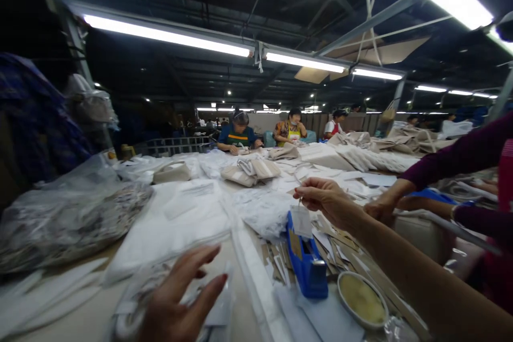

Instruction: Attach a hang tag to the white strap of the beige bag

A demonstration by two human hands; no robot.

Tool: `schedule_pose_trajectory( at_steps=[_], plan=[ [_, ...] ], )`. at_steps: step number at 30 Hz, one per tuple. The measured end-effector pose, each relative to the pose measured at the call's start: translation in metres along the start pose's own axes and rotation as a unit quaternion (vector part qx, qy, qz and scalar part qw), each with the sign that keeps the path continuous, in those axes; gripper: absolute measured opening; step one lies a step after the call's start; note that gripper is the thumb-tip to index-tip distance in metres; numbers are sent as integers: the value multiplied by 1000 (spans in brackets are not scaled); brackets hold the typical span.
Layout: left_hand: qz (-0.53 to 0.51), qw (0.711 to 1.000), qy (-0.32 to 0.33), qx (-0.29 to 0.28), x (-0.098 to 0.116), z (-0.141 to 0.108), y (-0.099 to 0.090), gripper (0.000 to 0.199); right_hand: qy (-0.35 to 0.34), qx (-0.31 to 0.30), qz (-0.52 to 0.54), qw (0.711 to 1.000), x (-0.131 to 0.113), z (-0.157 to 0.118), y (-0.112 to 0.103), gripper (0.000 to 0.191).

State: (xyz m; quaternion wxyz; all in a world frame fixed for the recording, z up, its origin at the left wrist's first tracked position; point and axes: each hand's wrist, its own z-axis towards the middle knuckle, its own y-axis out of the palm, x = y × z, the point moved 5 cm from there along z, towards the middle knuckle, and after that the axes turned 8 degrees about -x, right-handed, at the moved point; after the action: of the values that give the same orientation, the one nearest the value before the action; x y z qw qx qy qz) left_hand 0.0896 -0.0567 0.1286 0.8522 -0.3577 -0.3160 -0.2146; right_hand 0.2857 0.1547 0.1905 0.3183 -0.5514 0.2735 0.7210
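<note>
My right hand [326,200] is pinched on the string of a small white hang tag [301,221], which dangles over a blue tape dispenser [308,272]. Low in the view, my left hand [182,299] has its thumb and fingers apart, with nothing between them. Beneath it lies a clear-bagged item [134,307] with pale, bundled contents that I cannot make out, partly hidden by the hand. An oval dish [363,299] holding something yellowish stands right of the dispenser.
White plastic bags [172,219] spread across the table. A full clear bag [76,219] sits at left, folded beige fabric pieces [252,170] farther back. Cards and paper strips lie around the dispenser. A co-worker's purple sleeve [452,155] reaches in from the right; several people sit opposite.
</note>
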Motion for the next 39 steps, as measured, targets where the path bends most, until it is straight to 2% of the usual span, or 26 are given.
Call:
schedule_pose_trajectory(
  at_steps=[3,5,8,11,14,16,18,22,26,29,32,34,37,39],
  plan=[
    [-118,982,-71,-127,9,20,29,41,21,-42,19,999,2,-16,38,32],
    [-159,967,-104,-168,15,27,45,45,35,-67,31,997,4,-26,59,30],
    [-184,958,-118,-186,20,23,56,29,48,-100,39,993,6,-39,85,27],
    [-211,957,-107,-166,16,9,52,24,51,-123,32,991,8,-46,102,24],
    [-227,960,-99,-129,7,-1,37,29,52,-128,15,990,14,-46,112,23],
    [-234,955,-125,-135,0,-6,28,29,47,-115,4,992,20,-43,115,23],
    [-243,936,-184,-176,-9,-11,24,30,39,-98,-1,994,27,-38,116,22],
    [-269,871,-288,-293,-22,-32,26,27,23,-61,20,998,36,-30,118,21],
    [-258,841,-337,-336,-34,-53,36,24,16,-47,29,998,37,-27,123,21],
    [-284,823,-341,-355,-39,-63,47,23,6,-47,12,999,35,-28,127,19],
    [-240,828,-332,-382,-42,-67,50,18,-3,-55,-14,998,34,-32,131,18],
    [-141,859,-314,-378,-45,-64,42,20,-15,-69,-27,997,32,-34,134,18],
    [2,916,-253,-312,-43,-48,18,32,-31,-91,-37,995,31,-35,140,17],
    [19,946,-207,-249,-35,-34,3,33,-27,-98,-32,994,32,-35,143,18]
  ],
)
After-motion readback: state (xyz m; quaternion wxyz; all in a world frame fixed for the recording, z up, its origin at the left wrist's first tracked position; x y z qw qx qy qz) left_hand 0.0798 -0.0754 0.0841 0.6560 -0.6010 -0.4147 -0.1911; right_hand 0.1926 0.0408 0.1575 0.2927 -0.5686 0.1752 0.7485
